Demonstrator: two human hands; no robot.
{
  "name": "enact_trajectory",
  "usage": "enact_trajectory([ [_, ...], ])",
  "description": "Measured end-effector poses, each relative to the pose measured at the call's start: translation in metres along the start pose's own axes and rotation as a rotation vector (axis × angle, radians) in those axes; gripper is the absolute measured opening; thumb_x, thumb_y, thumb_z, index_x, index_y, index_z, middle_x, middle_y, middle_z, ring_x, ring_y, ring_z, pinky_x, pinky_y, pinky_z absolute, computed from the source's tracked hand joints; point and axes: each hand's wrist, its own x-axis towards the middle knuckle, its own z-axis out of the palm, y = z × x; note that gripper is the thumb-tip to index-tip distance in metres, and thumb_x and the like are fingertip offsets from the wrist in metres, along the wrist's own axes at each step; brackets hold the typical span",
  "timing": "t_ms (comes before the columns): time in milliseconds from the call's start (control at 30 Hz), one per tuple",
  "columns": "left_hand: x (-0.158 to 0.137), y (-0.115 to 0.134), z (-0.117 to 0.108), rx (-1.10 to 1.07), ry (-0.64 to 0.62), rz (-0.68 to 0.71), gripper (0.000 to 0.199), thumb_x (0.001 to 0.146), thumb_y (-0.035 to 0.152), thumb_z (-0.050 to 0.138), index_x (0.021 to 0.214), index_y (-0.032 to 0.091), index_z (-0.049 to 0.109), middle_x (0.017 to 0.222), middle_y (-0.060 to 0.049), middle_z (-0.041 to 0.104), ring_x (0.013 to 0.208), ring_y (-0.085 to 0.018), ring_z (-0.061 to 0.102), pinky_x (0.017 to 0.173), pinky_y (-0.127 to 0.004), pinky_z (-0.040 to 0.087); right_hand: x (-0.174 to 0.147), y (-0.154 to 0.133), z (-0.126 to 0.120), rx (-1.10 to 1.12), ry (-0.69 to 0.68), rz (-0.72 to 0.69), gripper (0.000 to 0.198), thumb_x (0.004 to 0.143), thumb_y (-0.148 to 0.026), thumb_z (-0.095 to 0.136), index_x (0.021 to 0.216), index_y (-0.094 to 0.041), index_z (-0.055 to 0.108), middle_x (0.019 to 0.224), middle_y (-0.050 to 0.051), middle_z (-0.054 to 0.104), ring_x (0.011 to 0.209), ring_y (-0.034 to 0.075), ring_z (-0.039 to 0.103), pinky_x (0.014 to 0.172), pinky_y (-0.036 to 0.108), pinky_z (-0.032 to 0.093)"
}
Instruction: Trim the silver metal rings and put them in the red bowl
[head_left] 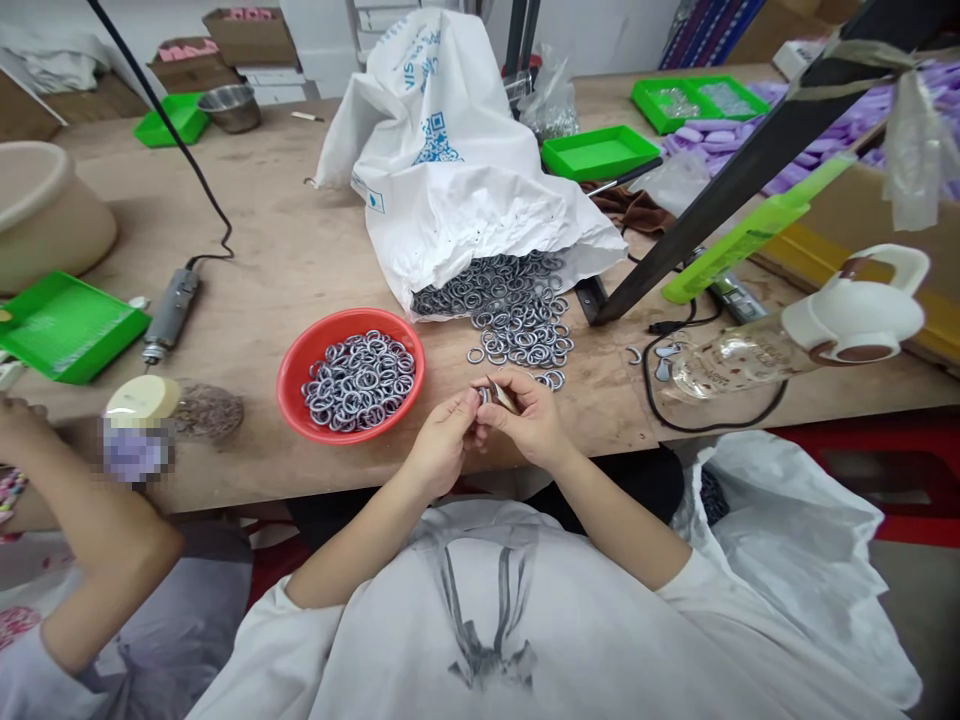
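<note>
My left hand is pinched on a small grey ring at the table's front edge. Against it, my right hand grips a small flat tool with a thin dark tip, perhaps a blade; its kind is partly hidden by the fingers. Left of my hands stands a red bowl holding many grey rings. Just beyond my fingers, a loose pile of grey rings spills from the mouth of a white woven sack lying on the table.
A black metal post slants up at the right, near a clear bottle with white lid lying on its side. Leftward are a grey rotary tool, a jar and green trays. A co-worker's arm rests at left.
</note>
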Motion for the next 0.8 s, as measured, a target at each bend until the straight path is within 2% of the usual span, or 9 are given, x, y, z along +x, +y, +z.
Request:
enact_trajectory([
  [100,0.000,0.002,0.000,-0.013,0.009,0.090,0.062,0.072,0.065,0.080,0.074,0.014,0.045,0.060,0.002,0.042,0.054,-0.007,0.039,0.052,-0.020,0.037,0.001,0.001,0.004,0.047,0.024,0.066,0.039,0.092,-0.052,0.067,0.103,-0.015,0.066,0.085,0.005,0.065,0.073,0.014,0.061,0.070,0.028,0.051],
  [233,0.001,0.005,-0.003,-0.002,-0.019,0.146,0.061,0.079,0.064,0.075,0.069,0.014,0.041,0.058,0.001,0.040,0.053,-0.007,0.039,0.053,-0.020,0.036,-0.004,-0.014,-0.004,-0.319,0.018,-0.124,0.033,0.102,-0.043,0.054,0.088,-0.015,0.065,0.081,0.003,0.062,0.075,0.011,0.055,0.069,0.025,0.042],
  [333,0.001,0.005,-0.003,-0.036,0.011,0.107,0.064,0.072,0.065,0.080,0.071,0.014,0.042,0.057,0.003,0.040,0.052,-0.006,0.037,0.052,-0.019,0.035,-0.011,-0.024,-0.005,-0.493,-0.099,-0.222,0.031,0.103,-0.035,0.052,0.083,-0.015,0.065,0.076,0.002,0.061,0.070,0.011,0.054,0.066,0.027,0.038],
  [500,0.001,0.001,-0.003,-0.044,0.045,0.062,0.067,0.065,0.066,0.084,0.078,0.013,0.045,0.060,0.004,0.040,0.052,-0.005,0.035,0.052,-0.018,0.034,-0.017,-0.028,0.001,-0.573,-0.157,-0.233,0.033,0.104,-0.036,0.051,0.082,-0.016,0.065,0.079,0.004,0.065,0.074,0.012,0.057,0.068,0.028,0.038],
  [600,-0.006,-0.005,-0.006,0.074,-0.078,0.108,0.061,0.079,0.068,0.073,0.075,0.014,0.043,0.060,0.003,0.039,0.054,-0.007,0.035,0.054,-0.021,0.034,-0.012,-0.019,-0.006,-0.583,-0.127,-0.148,0.043,0.104,-0.045,0.048,0.075,-0.015,0.059,0.071,0.003,0.060,0.068,0.012,0.054,0.064,0.028,0.035],
  [700,-0.021,0.001,-0.008,0.303,-0.329,0.136,0.055,0.099,0.061,0.051,0.072,0.014,0.044,0.062,-0.001,0.044,0.057,-0.009,0.041,0.057,-0.023,0.034,0.003,-0.006,-0.021,-0.617,0.048,0.025,0.055,0.102,-0.061,0.043,0.071,-0.015,0.051,0.063,0.002,0.050,0.061,0.013,0.047,0.060,0.029,0.031],
  [733,-0.025,0.008,-0.011,0.374,-0.363,0.158,0.053,0.101,0.058,0.047,0.072,0.014,0.046,0.064,-0.002,0.046,0.059,-0.009,0.042,0.058,-0.023,0.035,0.010,-0.003,-0.025,-0.682,0.083,0.081,0.056,0.101,-0.062,0.042,0.072,-0.015,0.052,0.064,0.002,0.050,0.063,0.014,0.047,0.061,0.029,0.031],
  [767,-0.029,0.016,-0.014,0.443,-0.338,0.206,0.052,0.102,0.057,0.046,0.073,0.014,0.047,0.065,-0.002,0.047,0.060,-0.010,0.044,0.058,-0.023,0.036,0.018,0.000,-0.029,-0.775,0.089,0.118,0.053,0.101,-0.061,0.043,0.076,-0.015,0.056,0.068,0.003,0.055,0.067,0.015,0.051,0.063,0.030,0.031],
  [800,-0.030,0.026,-0.020,0.540,-0.240,0.294,0.049,0.103,0.055,0.045,0.075,0.014,0.050,0.069,-0.003,0.051,0.063,-0.011,0.048,0.061,-0.024,0.038,0.026,0.001,-0.031,-0.892,0.075,0.143,0.047,0.100,-0.057,0.047,0.085,-0.015,0.062,0.078,0.003,0.062,0.075,0.018,0.056,0.066,0.031,0.032],
])
